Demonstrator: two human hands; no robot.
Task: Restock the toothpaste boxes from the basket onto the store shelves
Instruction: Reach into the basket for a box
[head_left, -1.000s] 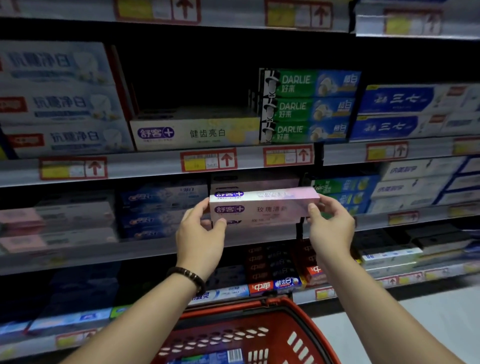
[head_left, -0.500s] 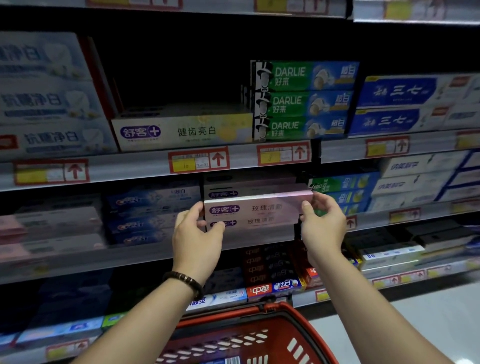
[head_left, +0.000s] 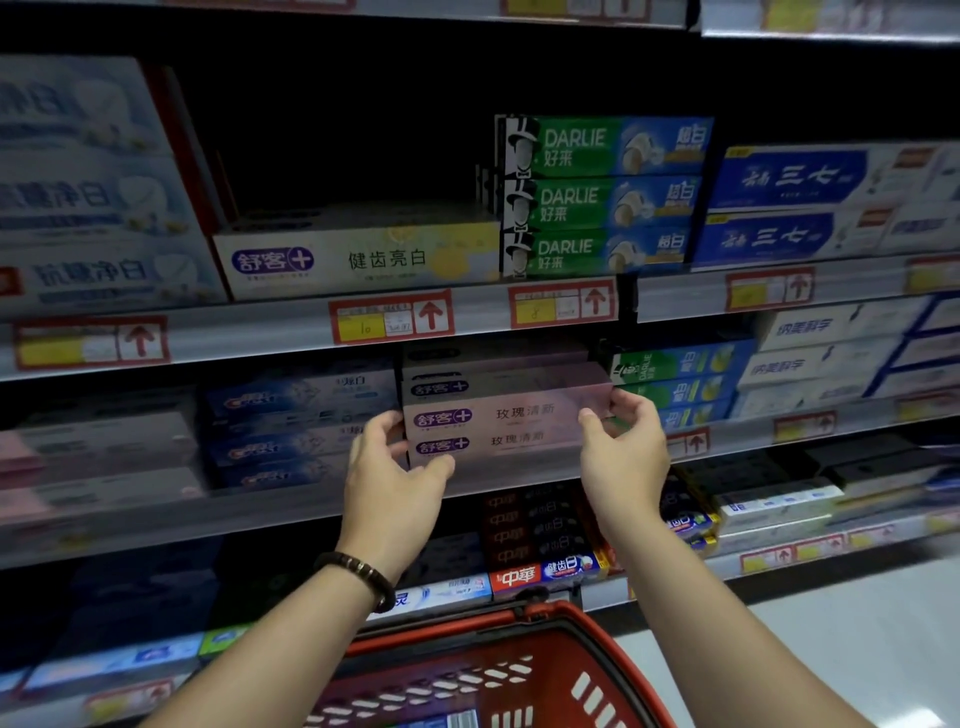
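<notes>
Head view, pink toothpaste box (head_left: 519, 413), left hand (head_left: 395, 483) and right hand (head_left: 626, 457) gripping opposite ends

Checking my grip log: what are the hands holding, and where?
The pink toothpaste box: right hand pinches its right end; left hand curls round its left end.

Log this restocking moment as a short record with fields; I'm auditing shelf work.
item: pink toothpaste box, lying lengthwise on top of a matching box
location: middle shelf, between blue boxes and green Darlie boxes
left hand: cupped at the box's left end; grip unclear
right hand: pinches the box's right end
basket: red, below the arms
stage: box set on the stack, not yet released
</notes>
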